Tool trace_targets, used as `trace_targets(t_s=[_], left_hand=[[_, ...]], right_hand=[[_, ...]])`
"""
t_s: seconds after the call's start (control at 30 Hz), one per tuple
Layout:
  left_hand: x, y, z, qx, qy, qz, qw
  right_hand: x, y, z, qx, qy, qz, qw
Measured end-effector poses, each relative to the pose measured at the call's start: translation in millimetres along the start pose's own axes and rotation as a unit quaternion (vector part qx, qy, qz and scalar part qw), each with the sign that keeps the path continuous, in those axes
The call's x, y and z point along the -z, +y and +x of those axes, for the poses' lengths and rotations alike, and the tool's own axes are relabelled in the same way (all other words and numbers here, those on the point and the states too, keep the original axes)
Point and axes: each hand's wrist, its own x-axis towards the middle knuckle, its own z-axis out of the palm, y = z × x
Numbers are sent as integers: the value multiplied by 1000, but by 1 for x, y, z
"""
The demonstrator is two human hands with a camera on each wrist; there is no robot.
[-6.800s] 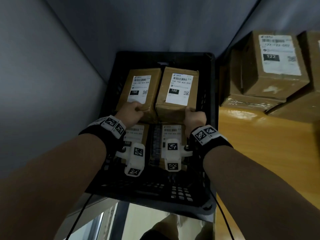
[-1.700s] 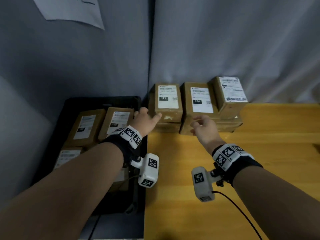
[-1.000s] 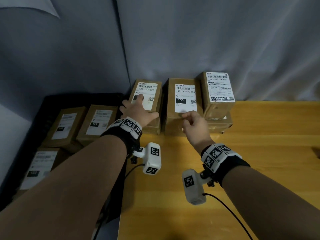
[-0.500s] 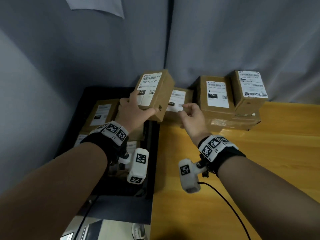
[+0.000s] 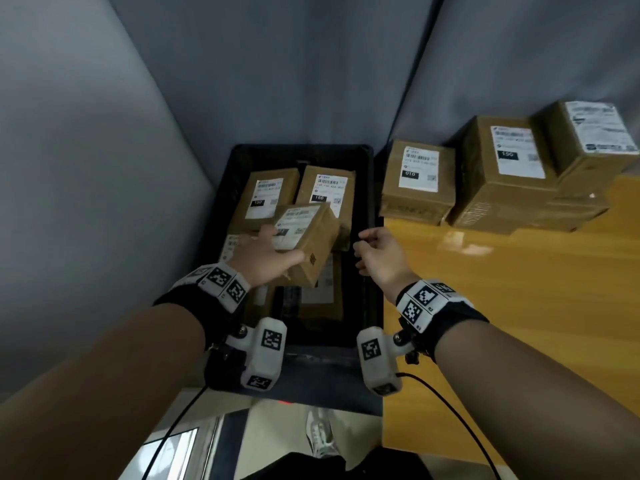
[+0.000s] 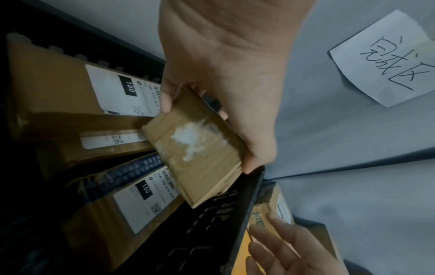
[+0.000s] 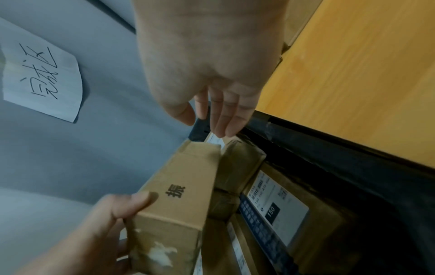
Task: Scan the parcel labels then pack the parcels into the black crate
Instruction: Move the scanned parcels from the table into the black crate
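My left hand [image 5: 266, 254] grips a small brown parcel [image 5: 306, 239] with a white label, tilted in the air above the black crate [image 5: 363, 168]. The same parcel [image 6: 197, 147] shows its torn underside in the left wrist view, and my thumb lies on the parcel's [image 7: 179, 193] side in the right wrist view. Several labelled parcels [image 5: 325, 188] lie inside the crate below it. My right hand [image 5: 377, 254] hovers empty with loosely bent fingers over the crate's right rim, just right of the held parcel.
Three more labelled parcels [image 5: 417, 181] stand against the grey curtain at the back of the yellow wooden table [image 5: 519, 306], right of the crate. A handwritten paper note [image 6: 386, 59] hangs on the grey wall. Grey panels close in the crate's left and back.
My left hand has carried the parcel from beside the table stack leftward and down over the crate. My right hand has followed to the crate's right rim, still empty.
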Motion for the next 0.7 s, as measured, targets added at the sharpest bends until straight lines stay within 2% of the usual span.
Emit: trace_targets(t_s=[0.23, 0.4, 0.5, 0.6, 0.7], left_hand=[[-26, -24, 13, 14, -26, 134, 991], [-52, -31, 22, 33, -56, 259, 964], [-52, -32, 29, 31, -67, 282, 957], [-47, -31, 35, 50, -85, 253, 962], [-48, -26, 39, 32, -57, 315, 947]], right_hand=[[-16, 23, -6, -40, 1, -47, 998], [-20, 26, -6, -47, -1, -68, 997], [-22, 24, -2, -42, 1, -74, 996], [-22, 26, 3, -44, 10, -67, 997], [-21, 29, 7, -43, 23, -54, 997]])
